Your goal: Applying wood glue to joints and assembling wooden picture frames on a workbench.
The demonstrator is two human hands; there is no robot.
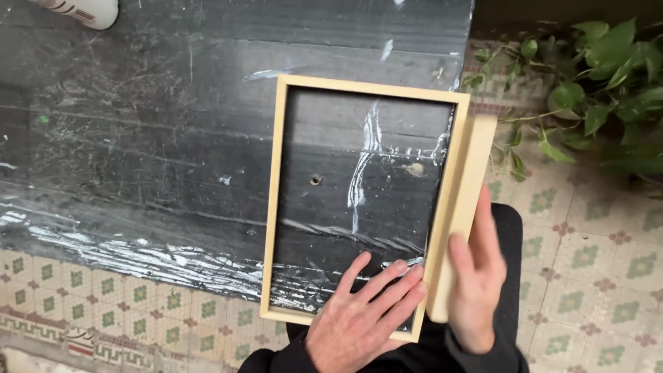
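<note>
Fingers (387,276) of the left hand (362,314) hide the wooden frame's (273,200) lower corner.

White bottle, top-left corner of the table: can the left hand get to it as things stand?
Probably yes: the left hand lies flat inside the wooden frame, holding nothing, and bare dark table lies between it and the white bottle.

Black paint-smeared tabletop (138,138) fills center; white bottle (79,10) at 11 o'clock, leafy green plant (601,83) at 2, patterned floor tiles (587,276) at 4.
</note>
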